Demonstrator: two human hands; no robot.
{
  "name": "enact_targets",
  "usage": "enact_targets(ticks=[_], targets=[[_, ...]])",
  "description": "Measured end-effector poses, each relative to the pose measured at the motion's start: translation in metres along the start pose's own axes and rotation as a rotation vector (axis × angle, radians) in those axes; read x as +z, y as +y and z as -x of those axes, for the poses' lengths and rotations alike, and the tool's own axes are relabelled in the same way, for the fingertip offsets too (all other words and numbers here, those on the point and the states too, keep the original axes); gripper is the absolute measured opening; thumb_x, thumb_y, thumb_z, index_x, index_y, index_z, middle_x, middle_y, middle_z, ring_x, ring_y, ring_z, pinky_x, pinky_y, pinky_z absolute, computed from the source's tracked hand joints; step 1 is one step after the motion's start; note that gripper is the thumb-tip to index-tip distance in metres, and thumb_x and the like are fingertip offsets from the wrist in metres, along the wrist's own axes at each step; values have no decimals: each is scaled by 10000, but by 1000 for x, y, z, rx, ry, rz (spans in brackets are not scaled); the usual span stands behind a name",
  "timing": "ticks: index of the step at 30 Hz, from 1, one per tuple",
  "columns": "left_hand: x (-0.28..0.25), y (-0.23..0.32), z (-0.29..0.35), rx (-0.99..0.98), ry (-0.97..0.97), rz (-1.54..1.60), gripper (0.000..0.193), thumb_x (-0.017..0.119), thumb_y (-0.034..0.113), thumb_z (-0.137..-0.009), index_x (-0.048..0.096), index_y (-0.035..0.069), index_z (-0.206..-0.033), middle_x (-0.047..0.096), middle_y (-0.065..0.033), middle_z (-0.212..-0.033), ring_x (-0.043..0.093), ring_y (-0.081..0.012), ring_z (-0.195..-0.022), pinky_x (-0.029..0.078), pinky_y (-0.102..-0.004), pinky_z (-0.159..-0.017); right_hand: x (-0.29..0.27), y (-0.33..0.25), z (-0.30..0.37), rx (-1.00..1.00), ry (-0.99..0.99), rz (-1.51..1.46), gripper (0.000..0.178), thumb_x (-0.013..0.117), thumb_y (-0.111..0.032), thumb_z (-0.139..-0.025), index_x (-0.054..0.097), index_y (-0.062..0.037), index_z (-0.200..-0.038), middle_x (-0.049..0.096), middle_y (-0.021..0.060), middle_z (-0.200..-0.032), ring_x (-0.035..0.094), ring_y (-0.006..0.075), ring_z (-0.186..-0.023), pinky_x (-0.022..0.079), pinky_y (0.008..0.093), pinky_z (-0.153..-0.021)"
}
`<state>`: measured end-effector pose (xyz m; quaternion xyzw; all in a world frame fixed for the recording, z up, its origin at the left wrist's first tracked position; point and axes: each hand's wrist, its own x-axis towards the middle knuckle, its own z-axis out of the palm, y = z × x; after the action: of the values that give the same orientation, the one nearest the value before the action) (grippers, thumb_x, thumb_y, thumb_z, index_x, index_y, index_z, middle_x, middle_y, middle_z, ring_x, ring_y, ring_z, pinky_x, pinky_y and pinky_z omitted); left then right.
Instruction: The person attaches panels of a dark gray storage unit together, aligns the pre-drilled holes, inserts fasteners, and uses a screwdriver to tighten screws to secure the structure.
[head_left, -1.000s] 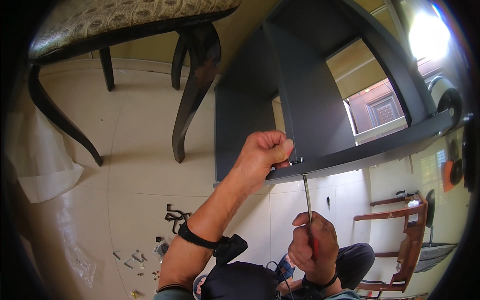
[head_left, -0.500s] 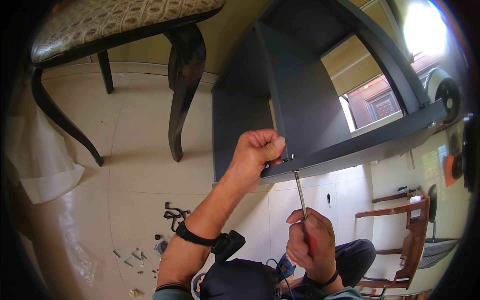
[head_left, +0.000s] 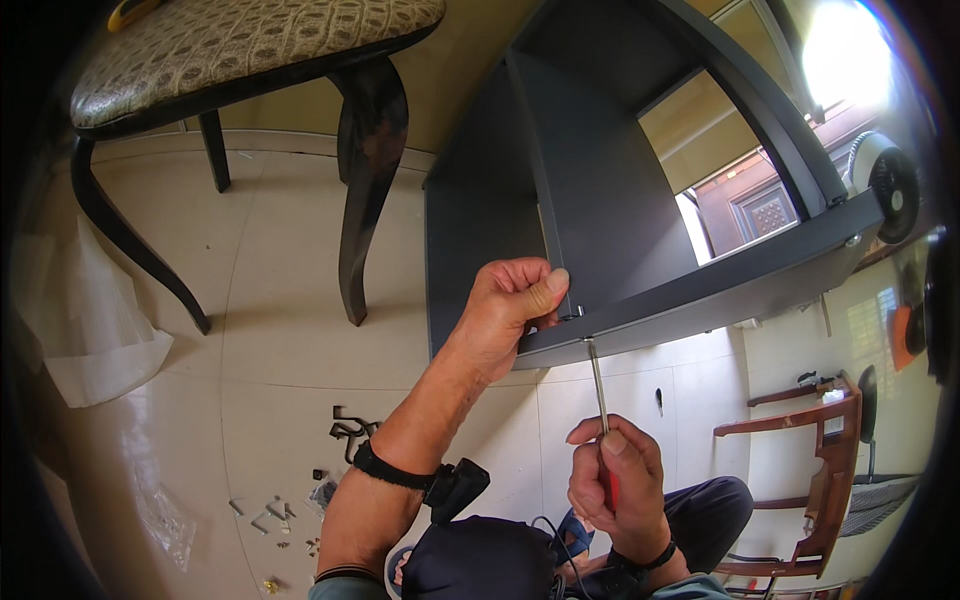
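Dark grey panels form one boxy shelf unit (head_left: 620, 190) with a single divider (head_left: 545, 180), and both of the person's hands are at its lower front edge. The right hand (head_left: 618, 480) is wrapped around one slim red-handled screwdriver (head_left: 597, 385) with a metal shaft. Its tip meets the underside of that edge, just beside one small metal fitting (head_left: 580, 310) on the upper side. The left hand (head_left: 510, 310) has curled fingers, with the thumb laid along the bent forefinger next to the fitting; I cannot tell whether it pinches anything. Two black straps are worn: one forearm strap (head_left: 385, 468) with a black box on the left, one wrist strap (head_left: 660, 557) on the right.

One chair with a patterned padded seat (head_left: 260, 60) and four dark curved legs stands on the pale tiled floor (head_left: 290, 240), left of the unit. Near the left forearm lie several bent black metal pieces (head_left: 345, 425) and small silver pegs (head_left: 270, 512), too small to count surely. One reddish-brown wooden frame (head_left: 835, 480) sits at the right.
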<state>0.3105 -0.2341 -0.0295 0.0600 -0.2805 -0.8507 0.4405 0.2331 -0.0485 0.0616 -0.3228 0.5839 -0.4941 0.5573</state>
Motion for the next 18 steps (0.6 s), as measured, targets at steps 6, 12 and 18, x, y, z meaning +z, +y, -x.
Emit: enact_targets(ticks=[6,12,18], targets=[[8,9,1,-61,42,-55,251,706,237,-826,604,86,-654,559,38,-615,460,-48,-549,342,-203,-534,-1,0,-1,-7,8,-32,325,384,-215,-1023,527,67,-1097,453,44,-515,315,65,-346,246,224,-337],[13,19,1,-119,39,-122,121,697,146,-739,629,69,-675,584,16,-648,482,-59,-587,356,-212,-554,-3,6,-3,-75,15,29,302,392,-183,-1016,537,74,-1074,456,36,-508,320,58,-364,248,220,-361],[8,20,-1,-187,-30,-47,75,646,36,-737,620,25,-807,601,18,-713,519,-52,-627,397,-205,-613,-4,6,-6,-90,6,60,294,393,-180,-1013,537,73,-1057,454,28,-503,319,54,-372,248,217,-374]])
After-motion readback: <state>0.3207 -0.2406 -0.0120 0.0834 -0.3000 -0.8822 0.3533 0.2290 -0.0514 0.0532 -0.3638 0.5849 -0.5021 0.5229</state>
